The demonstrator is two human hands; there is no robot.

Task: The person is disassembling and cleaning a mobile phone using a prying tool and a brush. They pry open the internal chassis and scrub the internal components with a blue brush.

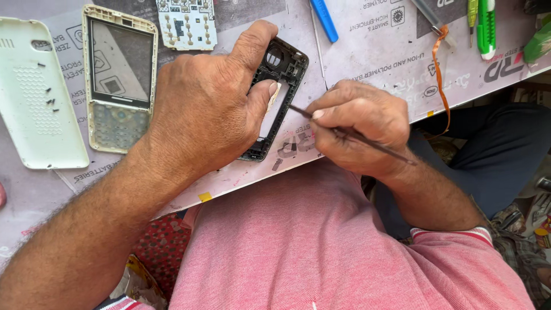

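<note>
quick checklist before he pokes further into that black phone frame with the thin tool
1. Black plastic phone frame pinned flat on the printed mat: ok, the left hand presses on it.
2. Thin dark metal probe gripped firmly: ok, the right hand pinches it like a pen.
3. Probe tip on its target: cannot tell, the left thumb hides the spot.
4. Tiny dark screws kept safe: ok, they lie on the pale green back cover.
5. Cream front bezel with keypad and white keypad sheet out of the way: ok, both lie apart.
</note>
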